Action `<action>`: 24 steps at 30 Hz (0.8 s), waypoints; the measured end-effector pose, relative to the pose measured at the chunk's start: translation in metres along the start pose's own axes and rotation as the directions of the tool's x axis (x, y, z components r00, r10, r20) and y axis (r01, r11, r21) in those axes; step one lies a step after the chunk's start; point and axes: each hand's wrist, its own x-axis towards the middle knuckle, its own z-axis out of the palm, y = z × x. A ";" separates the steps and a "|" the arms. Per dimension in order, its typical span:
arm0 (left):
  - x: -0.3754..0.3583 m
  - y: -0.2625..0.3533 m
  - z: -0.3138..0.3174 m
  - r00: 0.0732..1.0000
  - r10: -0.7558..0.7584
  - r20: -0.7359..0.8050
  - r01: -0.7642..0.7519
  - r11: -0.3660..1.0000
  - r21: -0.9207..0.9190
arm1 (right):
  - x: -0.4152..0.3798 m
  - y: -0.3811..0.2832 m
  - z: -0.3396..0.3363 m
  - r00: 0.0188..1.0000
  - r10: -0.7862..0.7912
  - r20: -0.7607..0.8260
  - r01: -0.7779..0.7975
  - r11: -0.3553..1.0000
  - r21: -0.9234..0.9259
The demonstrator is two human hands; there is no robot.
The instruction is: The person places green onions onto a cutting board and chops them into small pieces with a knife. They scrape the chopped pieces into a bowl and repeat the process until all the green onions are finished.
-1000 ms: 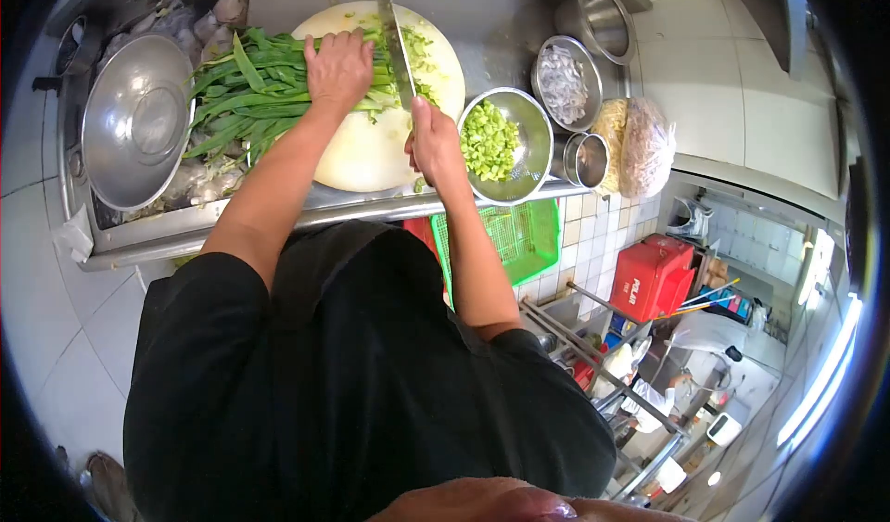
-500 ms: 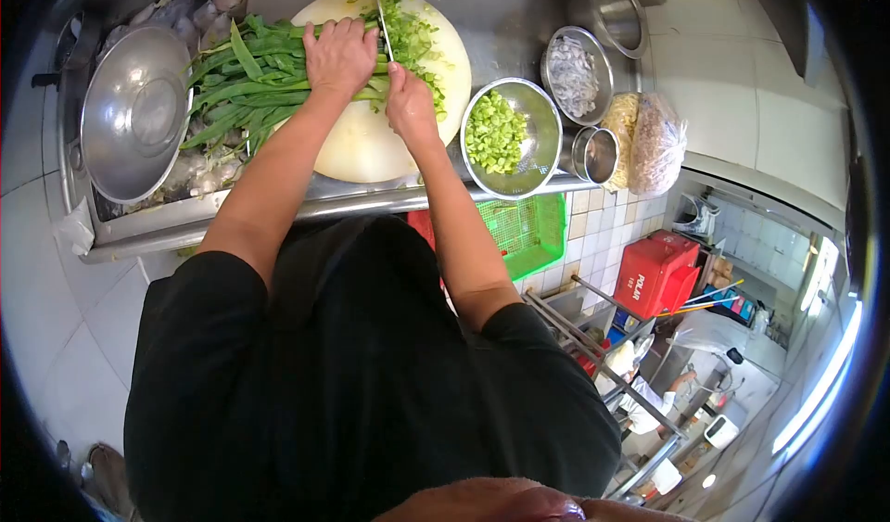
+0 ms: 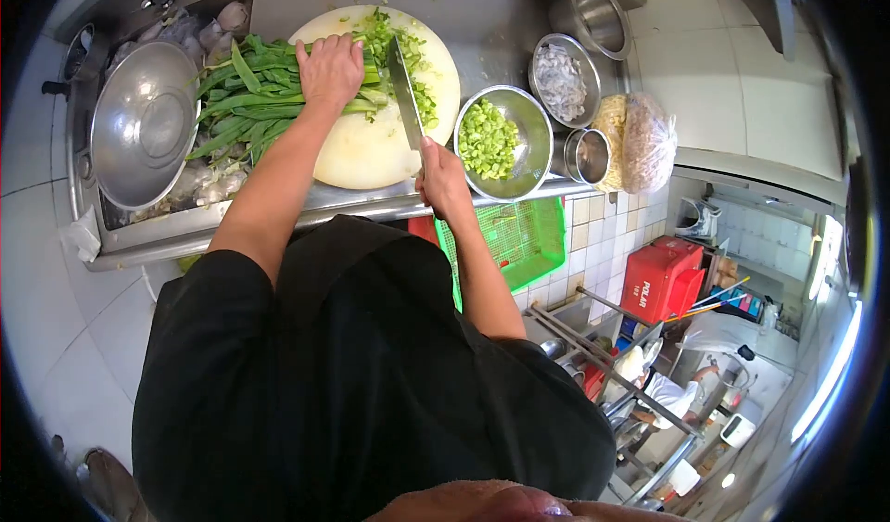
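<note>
A bunch of long leafy greens point(image 3: 246, 98) lies across the left side of a round pale cutting board point(image 3: 357, 151). My left hand point(image 3: 332, 72) presses down on the stalks, its fingers wrapped over them near the cut ends. My right hand point(image 3: 443, 179) grips the handle of a cleaver point(image 3: 405, 91), whose broad blade points away from me over the board, right of the stalks and apart from them. Chopped green pieces point(image 3: 422, 95) are scattered at the board's right and far edge. Just right of it, a steel bowl point(image 3: 533, 156) contains diced light-green stalk point(image 3: 489, 140).
A large metal basin point(image 3: 139, 123) leans over the sink at left. Bowls stand at right, one with greyish strips point(image 3: 559, 82), beside filled plastic bags point(image 3: 646, 142). Below the counter edge point(image 3: 371, 205) is a green crate point(image 3: 524, 244). Another person point(image 3: 667, 397) is at far right.
My right hand has drawn back toward me and right, taking the cleaver off the stalks; its blade now shows broadside. My left hand stays on the greens. The view has shifted slightly.
</note>
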 end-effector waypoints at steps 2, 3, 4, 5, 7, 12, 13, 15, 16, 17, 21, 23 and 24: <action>0.001 0.001 -0.002 0.999 -0.013 0.036 0.013 1.000 0.003 | 0.000 -0.017 0.008 0.998 -0.058 -0.027 0.058 0.998 -0.005; 0.001 0.002 -0.002 0.999 -0.016 0.033 0.016 1.000 -0.002 | 0.003 -0.021 0.012 0.993 -0.115 -0.037 0.115 0.993 -0.008; 0.001 0.002 -0.002 0.999 -0.019 0.030 0.019 1.000 -0.009 | 0.006 -0.025 0.014 0.994 -0.101 -0.033 0.101 0.995 -0.015; 0.000 0.002 -0.002 0.999 -0.025 0.026 0.026 1.000 -0.015 | 0.007 -0.031 0.015 0.996 -0.088 -0.027 0.087 0.996 -0.024; 0.001 0.004 -0.003 0.999 -0.035 0.040 0.036 0.999 -0.035 | 0.009 -0.040 0.019 0.997 -0.074 -0.010 0.074 0.997 -0.036; 0.005 -0.004 0.004 1.000 -0.027 0.001 0.027 0.999 -0.048 | 0.020 -0.022 0.032 0.995 -0.091 -0.036 0.084 0.983 -0.161; 0.007 -0.008 0.003 1.000 -0.001 0.015 0.001 1.000 0.008 | 0.023 -0.018 0.034 0.994 -0.101 -0.050 0.091 0.982 -0.166; 0.004 -0.010 -0.004 0.999 0.037 0.019 -0.038 0.996 0.084 | 0.028 -0.013 0.036 0.985 -0.161 -0.066 0.145 0.969 -0.200; -0.002 -0.009 -0.015 0.999 0.048 0.005 -0.048 0.993 0.105 | 0.027 -0.015 0.036 0.987 -0.146 -0.063 0.131 0.972 -0.194; -0.007 -0.008 -0.019 0.998 0.056 -0.007 -0.055 0.991 0.124 | 0.026 -0.018 0.036 0.989 -0.132 -0.060 0.118 0.975 -0.189; -0.005 -0.009 -0.006 0.999 0.022 0.042 -0.026 0.996 0.089 | 0.023 -0.030 0.037 0.994 -0.086 -0.061 0.075 0.984 -0.164; -0.003 -0.007 -0.009 0.999 0.017 0.050 -0.022 0.995 0.096 | 0.047 -0.018 0.047 0.981 -0.180 -0.066 0.163 0.966 -0.202; 0.000 -0.008 -0.011 0.997 0.023 0.072 -0.030 0.994 0.101 | 0.074 -0.013 0.055 0.970 -0.235 -0.055 0.217 0.949 -0.230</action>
